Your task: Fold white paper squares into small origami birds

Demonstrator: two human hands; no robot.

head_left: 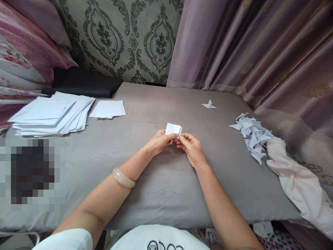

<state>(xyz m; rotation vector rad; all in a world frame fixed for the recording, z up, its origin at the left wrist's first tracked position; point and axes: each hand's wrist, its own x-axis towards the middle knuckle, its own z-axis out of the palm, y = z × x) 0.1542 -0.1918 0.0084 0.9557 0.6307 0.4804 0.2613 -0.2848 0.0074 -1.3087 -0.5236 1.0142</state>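
Observation:
Near the middle of the grey-covered table, a small folded white paper (pixel 172 128) is held up between both hands. My left hand (pixel 160 140) grips its lower left side, the thumb lying across the front. At its lower right corner, my right hand (pixel 191 147) pinches the edge between thumb and fingers. Layers show along the paper's right side, so it is folded over. The fingers behind the paper are partly hidden.
Stacked white sheets (pixel 52 114) lie at the left, beside a smaller pile of paper (pixel 108 108). One folded paper bird (pixel 208 104) sits at the back right. Several more folded papers (pixel 252 133) are heaped at the right, against a pale cloth (pixel 293 173). A black folded item (pixel 85 83) lies behind.

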